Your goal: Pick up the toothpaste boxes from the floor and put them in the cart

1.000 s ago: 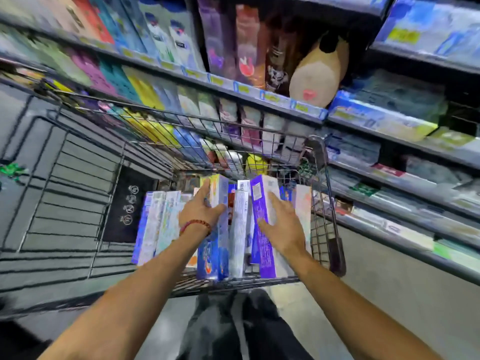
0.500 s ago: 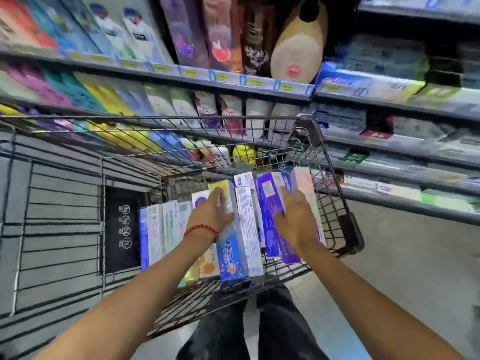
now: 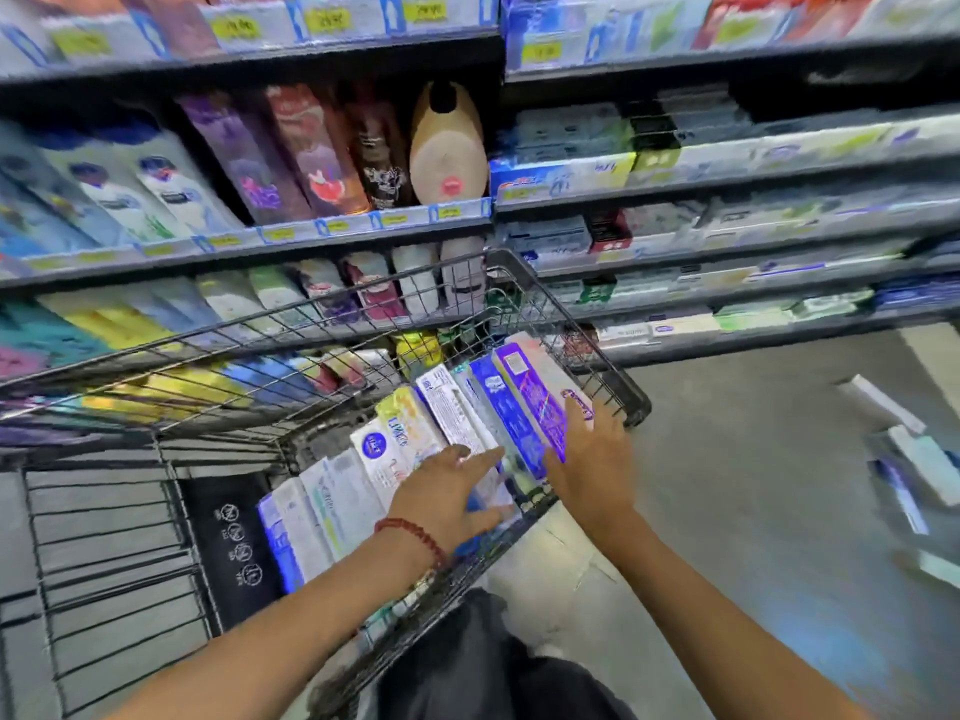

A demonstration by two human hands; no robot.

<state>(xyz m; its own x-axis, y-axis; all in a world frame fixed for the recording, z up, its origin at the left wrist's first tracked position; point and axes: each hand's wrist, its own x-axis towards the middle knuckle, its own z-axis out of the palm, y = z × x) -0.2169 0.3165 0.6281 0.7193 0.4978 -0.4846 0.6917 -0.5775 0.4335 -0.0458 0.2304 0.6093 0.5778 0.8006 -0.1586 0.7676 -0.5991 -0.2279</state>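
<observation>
Boxes [image 3: 415,459] sit in a row on edge in the cart [image 3: 571,324], near corner. Left hand [image 3: 447,498] lies flat on the middle ones, fingers straight; right hand [image 3: 589,459] presses the purple box [image 3: 535,402] with spread fingers, gripping nothing. More floor boxes [image 3: 914,459] lie well apart to the right. Risk: letting go unevenly, the leaning row could topple or slide; view is blurred.

Cart [image 3: 524,283]: dark wire metal, matt. Toothpaste boxes [image 3: 462,423]: glossy printed cardboard. Floor [image 3: 753,511]: smooth grey, dull sheen. Bracelet [image 3: 415,537]: red beads.
</observation>
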